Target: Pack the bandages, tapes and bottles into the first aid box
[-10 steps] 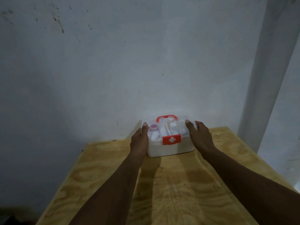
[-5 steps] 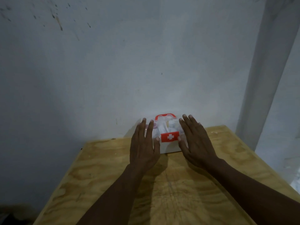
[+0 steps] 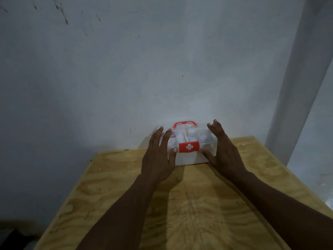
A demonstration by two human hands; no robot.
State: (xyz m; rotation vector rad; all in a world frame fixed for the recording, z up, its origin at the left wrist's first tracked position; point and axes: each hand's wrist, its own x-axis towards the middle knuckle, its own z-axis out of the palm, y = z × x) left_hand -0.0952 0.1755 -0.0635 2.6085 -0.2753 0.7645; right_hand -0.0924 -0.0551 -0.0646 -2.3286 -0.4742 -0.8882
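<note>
Now both hands (image 3: 158,157) (spread) at first aid box (image 3: 189,159)

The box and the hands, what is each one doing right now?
Box: lid on, upright on the table, against the wall.
Latch: down over the front.
Handle: up.
Left hand: open, fingers spread, over the box's left side.
Right hand: open, at the box's right side.

You have a single head-worn, wide-angle view, looking forward and down along both forearms across the pale plywood tabletop (image 3: 198,204). It faces the blue-grey painted wall (image 3: 126,78) behind that tabletop's far edge. The tabletop's near end sits close under the lens; its far edge lies mid-frame.
</note>
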